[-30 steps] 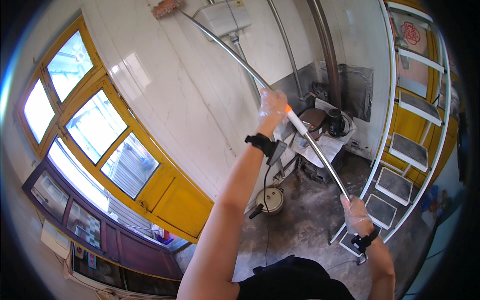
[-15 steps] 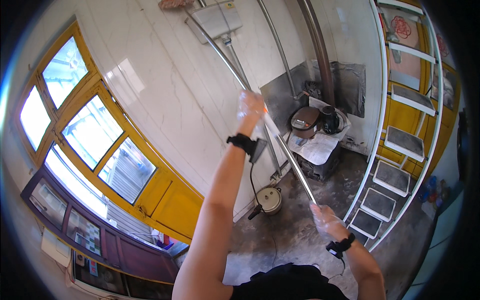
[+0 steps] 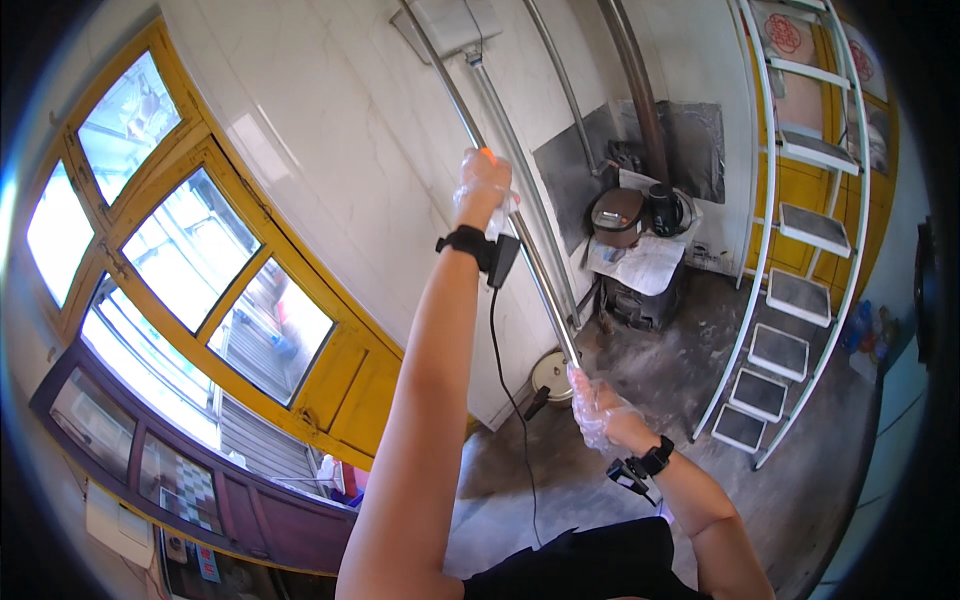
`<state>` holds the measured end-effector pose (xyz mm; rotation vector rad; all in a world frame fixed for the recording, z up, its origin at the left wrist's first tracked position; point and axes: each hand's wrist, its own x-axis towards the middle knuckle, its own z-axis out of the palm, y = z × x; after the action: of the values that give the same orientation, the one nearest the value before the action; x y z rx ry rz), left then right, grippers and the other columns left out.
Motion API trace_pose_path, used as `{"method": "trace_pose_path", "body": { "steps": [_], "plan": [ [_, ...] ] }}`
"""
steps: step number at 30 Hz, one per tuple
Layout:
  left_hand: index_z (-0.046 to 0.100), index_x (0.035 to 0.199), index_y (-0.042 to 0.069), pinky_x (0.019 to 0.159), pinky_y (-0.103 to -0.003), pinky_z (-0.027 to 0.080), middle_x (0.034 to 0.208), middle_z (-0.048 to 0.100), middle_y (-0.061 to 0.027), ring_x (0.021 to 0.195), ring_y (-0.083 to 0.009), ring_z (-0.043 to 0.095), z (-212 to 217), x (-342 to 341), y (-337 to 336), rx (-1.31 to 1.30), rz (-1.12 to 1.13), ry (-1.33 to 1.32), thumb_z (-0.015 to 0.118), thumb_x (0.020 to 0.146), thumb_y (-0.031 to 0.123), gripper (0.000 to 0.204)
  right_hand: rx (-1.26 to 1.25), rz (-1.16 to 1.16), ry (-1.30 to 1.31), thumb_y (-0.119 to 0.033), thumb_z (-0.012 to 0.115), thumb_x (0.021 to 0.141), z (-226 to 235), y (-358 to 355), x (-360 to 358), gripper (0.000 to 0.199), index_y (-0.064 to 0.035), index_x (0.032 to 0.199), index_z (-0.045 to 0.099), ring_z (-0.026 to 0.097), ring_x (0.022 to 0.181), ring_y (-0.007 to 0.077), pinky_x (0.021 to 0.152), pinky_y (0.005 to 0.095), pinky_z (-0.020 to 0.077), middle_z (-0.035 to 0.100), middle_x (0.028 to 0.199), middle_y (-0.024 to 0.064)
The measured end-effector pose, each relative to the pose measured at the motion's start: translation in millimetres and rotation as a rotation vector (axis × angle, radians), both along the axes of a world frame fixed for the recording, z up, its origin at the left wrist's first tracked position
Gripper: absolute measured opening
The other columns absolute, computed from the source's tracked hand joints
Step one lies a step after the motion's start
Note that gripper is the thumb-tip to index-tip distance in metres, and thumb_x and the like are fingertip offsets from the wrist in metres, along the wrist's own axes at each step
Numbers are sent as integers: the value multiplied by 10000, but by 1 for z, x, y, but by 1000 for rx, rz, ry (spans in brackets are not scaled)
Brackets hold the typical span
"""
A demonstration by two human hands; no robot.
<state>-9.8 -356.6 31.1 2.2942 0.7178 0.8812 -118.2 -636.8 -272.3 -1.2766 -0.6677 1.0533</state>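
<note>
A long metal pole [image 3: 520,240] is held in both hands, which are well apart along its length. The left hand [image 3: 483,188], covered by a thin clear glove, is raised high and is closed around the upper part of the pole, with a black wrist strap [image 3: 467,243] just below it and a thin black cable [image 3: 500,370] hanging down from that strap. The right hand [image 3: 596,405], also in a clear glove, is clamped on the lower end of the pole, much nearer the body, and a black wristband [image 3: 655,458] is worn behind it. From the right hand the pole runs up and away, passes through the left hand and continues past it toward the top of the white tiled wall [image 3: 330,130], where its far end goes out of view beside a pale box [image 3: 445,22] fixed high on the wall. Behind the pole, beyond the left hand, grey pipes [image 3: 560,90] can be seen running up the wall. To the right of both hands a white step ladder [image 3: 800,230] stands on the grey floor [image 3: 700,360]. Between the ladder and the left hand a dark stove [image 3: 640,290] carries a brown cooker [image 3: 616,215] and a black kettle [image 3: 664,207]. To the left of the raised forearm, yellow-framed windows [image 3: 190,250] are seen.
</note>
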Motion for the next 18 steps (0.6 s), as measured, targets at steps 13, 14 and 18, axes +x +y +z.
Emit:
{"method": "trace_pose_path", "body": {
  "steps": [13, 14, 18],
  "plan": [
    [482, 1056, -56, 527, -388, 552, 766, 647, -190, 542, -273, 672, -43, -159, -20, -45, -27, 119, 498, 889, 195, 301, -107, -56, 262, -669, 333, 933, -16, 37, -160, 623, -141, 630, 462, 408, 336, 167, 327, 323, 309, 402, 462, 7],
    [480, 1053, -57, 520, -388, 549, 763, 646, -188, 540, -273, 671, -48, -163, -17, -44, -20, 116, 500, 890, 199, 304, -118, 1, 299, -650, 345, 942, -21, 34, -163, 611, -143, 632, 483, 429, 378, 136, 353, 304, 324, 437, 498, -12],
    [467, 1093, -68, 488, -380, 535, 778, 640, -192, 526, -271, 663, -63, -186, -14, -5, -10, 100, 496, 903, 203, 332, 77, 142, 363, -603, 383, 959, -70, 24, -176, 555, -146, 698, 560, 455, 424, 108, 376, 280, 329, 486, 559, -32]
  ]
}}
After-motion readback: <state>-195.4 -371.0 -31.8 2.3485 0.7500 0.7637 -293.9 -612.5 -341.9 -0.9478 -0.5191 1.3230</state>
